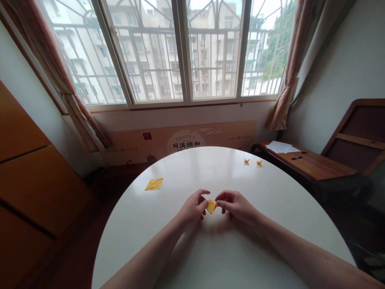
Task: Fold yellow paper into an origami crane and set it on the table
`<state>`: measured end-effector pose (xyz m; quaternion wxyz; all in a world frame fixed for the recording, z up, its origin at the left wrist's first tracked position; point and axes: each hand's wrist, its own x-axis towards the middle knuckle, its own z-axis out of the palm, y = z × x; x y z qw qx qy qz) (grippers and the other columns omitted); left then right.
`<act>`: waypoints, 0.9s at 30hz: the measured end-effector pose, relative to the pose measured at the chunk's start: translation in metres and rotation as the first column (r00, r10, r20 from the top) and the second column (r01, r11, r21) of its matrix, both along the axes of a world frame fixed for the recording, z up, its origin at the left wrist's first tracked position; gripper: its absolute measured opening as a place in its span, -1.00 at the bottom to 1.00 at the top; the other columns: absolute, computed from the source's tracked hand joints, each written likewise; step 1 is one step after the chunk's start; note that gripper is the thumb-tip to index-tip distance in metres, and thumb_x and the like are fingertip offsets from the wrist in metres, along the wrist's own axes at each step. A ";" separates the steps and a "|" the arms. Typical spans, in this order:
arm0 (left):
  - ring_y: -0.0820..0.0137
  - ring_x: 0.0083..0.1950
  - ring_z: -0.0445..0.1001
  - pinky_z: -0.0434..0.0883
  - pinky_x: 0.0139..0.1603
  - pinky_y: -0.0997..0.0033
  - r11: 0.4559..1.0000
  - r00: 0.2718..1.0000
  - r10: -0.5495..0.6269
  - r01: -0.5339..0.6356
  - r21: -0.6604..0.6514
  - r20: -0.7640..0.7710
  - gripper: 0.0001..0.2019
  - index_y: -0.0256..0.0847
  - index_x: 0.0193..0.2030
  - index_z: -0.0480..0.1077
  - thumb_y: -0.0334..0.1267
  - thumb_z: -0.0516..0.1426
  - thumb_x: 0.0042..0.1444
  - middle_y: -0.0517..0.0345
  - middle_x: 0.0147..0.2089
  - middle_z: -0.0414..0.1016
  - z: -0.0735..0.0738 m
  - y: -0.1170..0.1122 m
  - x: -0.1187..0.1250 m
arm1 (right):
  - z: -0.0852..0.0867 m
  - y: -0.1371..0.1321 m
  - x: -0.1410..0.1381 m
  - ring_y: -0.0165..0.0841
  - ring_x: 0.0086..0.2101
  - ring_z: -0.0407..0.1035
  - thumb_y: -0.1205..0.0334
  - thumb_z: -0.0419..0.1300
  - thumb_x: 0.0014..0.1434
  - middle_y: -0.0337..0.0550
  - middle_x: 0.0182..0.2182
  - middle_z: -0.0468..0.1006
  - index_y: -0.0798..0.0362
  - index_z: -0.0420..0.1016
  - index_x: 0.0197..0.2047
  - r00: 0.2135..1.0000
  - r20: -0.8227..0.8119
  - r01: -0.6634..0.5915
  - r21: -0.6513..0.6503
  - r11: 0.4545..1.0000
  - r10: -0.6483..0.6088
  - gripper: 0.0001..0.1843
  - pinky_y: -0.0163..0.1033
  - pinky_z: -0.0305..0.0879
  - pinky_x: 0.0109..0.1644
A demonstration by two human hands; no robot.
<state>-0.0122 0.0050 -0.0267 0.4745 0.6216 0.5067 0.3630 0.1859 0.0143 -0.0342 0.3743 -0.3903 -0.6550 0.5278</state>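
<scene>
Between my two hands is a small folded square of yellow origami paper (211, 207), turned corner-down like a diamond, just above the table. My left hand (196, 205) pinches its left corner between thumb and fingers, with the index finger stretched out above. On the other side, my right hand (233, 202) pinches the right corner with thumb and fingertips. Farther left on the table lies a larger creased sheet of yellow paper (154, 184). Two small folded paper cranes, one (246, 161) beside the other (259, 163), stand near the far right edge.
A round white table (210, 257) spans the space in front of me. Beyond it are a printed cardboard panel (135, 144) and barred windows. At the right, a wooden side table (321, 162) bears white papers (282, 147); a wooden cabinet (24, 168) stands left.
</scene>
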 end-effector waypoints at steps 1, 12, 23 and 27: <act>0.50 -0.51 0.35 0.32 -0.61 0.57 1.000 1.000 -0.002 0.002 -0.006 -0.003 -0.64 -0.22 0.09 0.34 -0.29 0.09 0.13 0.23 -0.37 0.36 0.000 0.000 0.000 | 0.000 0.000 0.000 -0.33 -0.45 0.43 -0.07 0.29 0.08 -0.09 -0.38 0.55 0.13 0.54 -0.19 1.000 0.006 -0.002 -0.001 1.000 0.002 -0.58 -0.39 0.28 -0.62; 0.45 -0.45 0.43 0.27 -0.65 0.63 0.984 0.994 -0.102 0.107 -0.145 0.037 -0.59 -0.22 0.08 0.34 -0.21 0.17 0.07 0.15 -0.33 0.43 0.018 -0.007 0.001 | 0.003 -0.006 0.004 -0.39 -0.46 0.38 -0.07 0.21 0.23 -0.09 -0.36 0.60 0.08 0.61 -0.21 0.993 0.077 -0.099 0.187 0.977 0.086 -0.64 -0.34 0.32 -0.46; 0.52 -0.51 0.39 0.29 -0.62 0.60 0.941 0.987 -0.114 0.143 -0.305 0.112 -0.58 -0.20 0.09 0.36 -0.19 0.20 0.07 0.16 -0.29 0.42 0.033 -0.017 0.001 | 0.004 -0.010 0.006 -0.39 -0.52 0.40 -0.05 0.24 0.21 -0.13 -0.47 0.58 0.08 0.64 -0.23 0.988 0.113 -0.125 0.231 0.965 0.101 -0.65 -0.33 0.36 -0.48; 0.52 -0.54 0.40 0.29 -0.61 0.60 0.929 0.979 -0.151 0.188 -0.318 0.139 -0.57 -0.22 0.07 0.39 -0.17 0.24 0.05 0.18 -0.38 0.45 0.029 -0.018 0.003 | 0.008 -0.013 0.007 -0.40 -0.55 0.39 -0.02 0.24 0.21 -0.12 -0.48 0.61 0.08 0.64 -0.26 0.985 0.147 -0.135 0.319 0.938 0.092 -0.67 -0.32 0.34 -0.47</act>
